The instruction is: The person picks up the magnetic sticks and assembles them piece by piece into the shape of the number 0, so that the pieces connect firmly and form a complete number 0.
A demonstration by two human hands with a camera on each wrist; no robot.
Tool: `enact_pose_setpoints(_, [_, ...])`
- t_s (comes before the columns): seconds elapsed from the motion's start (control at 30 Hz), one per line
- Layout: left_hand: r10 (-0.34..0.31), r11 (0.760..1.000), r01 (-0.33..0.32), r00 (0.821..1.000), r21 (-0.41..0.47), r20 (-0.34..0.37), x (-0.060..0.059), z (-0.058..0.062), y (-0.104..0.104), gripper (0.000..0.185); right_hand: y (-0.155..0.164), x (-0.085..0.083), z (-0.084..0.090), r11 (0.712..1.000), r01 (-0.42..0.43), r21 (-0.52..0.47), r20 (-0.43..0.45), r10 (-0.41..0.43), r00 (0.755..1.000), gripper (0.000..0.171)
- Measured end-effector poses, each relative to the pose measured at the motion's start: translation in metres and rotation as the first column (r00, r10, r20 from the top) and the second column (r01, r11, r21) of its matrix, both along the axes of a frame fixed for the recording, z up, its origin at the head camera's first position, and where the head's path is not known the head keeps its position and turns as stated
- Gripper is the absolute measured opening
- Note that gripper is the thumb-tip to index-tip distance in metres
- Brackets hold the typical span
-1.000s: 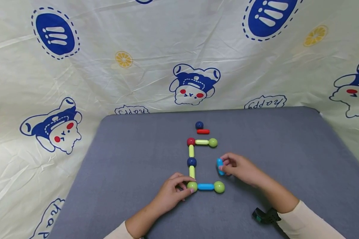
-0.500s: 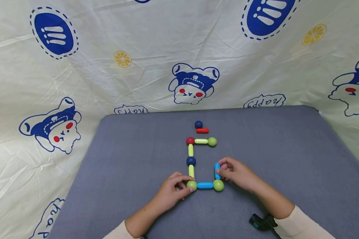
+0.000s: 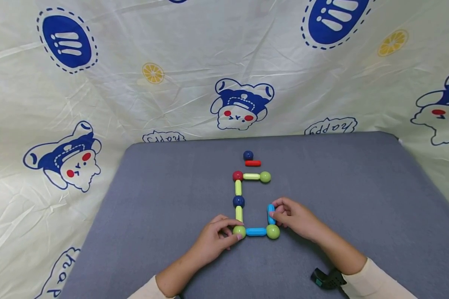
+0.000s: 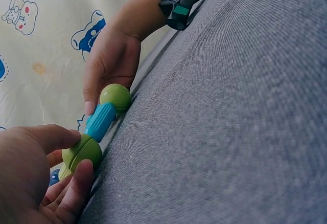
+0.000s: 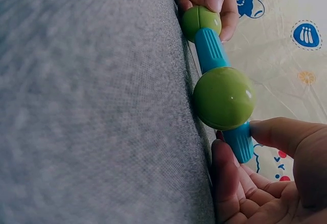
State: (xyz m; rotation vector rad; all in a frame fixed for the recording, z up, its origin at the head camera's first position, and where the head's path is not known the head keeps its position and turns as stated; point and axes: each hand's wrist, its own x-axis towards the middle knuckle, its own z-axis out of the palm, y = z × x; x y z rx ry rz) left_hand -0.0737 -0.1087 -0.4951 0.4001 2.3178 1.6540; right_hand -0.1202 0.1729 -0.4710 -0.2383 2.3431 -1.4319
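My left hand (image 3: 215,236) pinches the green ball (image 4: 82,153) at the near left corner of a chain of toy balls and rods. From that ball a blue rod (image 3: 256,231) runs right to another green ball (image 3: 273,232). Between thumb and fingers my right hand (image 3: 297,216) holds a second blue rod (image 5: 239,143), its near end against the right green ball. Up the left side run a yellow-green rod (image 3: 239,214), a dark blue ball (image 3: 238,201), another yellow-green rod (image 3: 238,187) and a red ball (image 3: 238,176).
From the red ball a yellow-green rod (image 3: 251,177) reaches a far green ball (image 3: 265,177). Behind lie a loose red rod (image 3: 252,163) and a dark blue ball (image 3: 248,155). A printed sheet (image 3: 187,99) hangs behind the grey table (image 3: 164,182).
My right hand has moved slightly left and nearer with its blue rod, bringing the rod's end to the right green ball. The left hand keeps its grip on the corner ball.
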Motion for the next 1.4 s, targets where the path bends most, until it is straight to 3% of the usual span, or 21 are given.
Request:
enact_pose_setpoints(0.53, [0.003,1.0,-0.003,1.0,-0.002,0.012,0.0,0.002,0.0,0.026,0.0,-0.001,0.0,0.999,0.002,0.04,-0.023,-0.001,1.0,0.041])
enact_pose_setpoints(0.8, [0.016,1.0,-0.017,1.0,-0.022,-0.021,0.001,0.002,0.0,0.025,-0.001,0.001,0.001,0.999,-0.007,0.041,-0.038,0.008,0.999,0.041])
enact_pose_setpoints(0.93, [0.054,0.999,-0.054,0.998,0.001,-0.014,0.0,0.002,0.001,0.025,-0.001,0.002,0.003,0.999,-0.012,0.039,-0.03,0.013,0.999,0.042])
enact_pose_setpoints(1.07, [0.139,0.99,-0.137,0.988,0.034,-0.062,-0.003,0.002,0.002,0.021,0.001,0.002,0.004,0.999,-0.038,0.038,-0.019,0.039,0.999,0.044])
enact_pose_setpoints(1.23, [0.184,0.983,-0.178,0.969,0.054,-0.162,-0.018,0.01,0.001,0.021,0.006,0.004,0.007,0.997,-0.075,0.032,0.013,0.074,0.997,0.052])
enact_pose_setpoints(1.4, [0.226,0.974,-0.219,0.957,0.06,-0.182,-0.052,0.023,-0.002,0.027,0.008,0.005,0.01,0.995,-0.102,0.019,0.059,0.101,0.993,0.064])
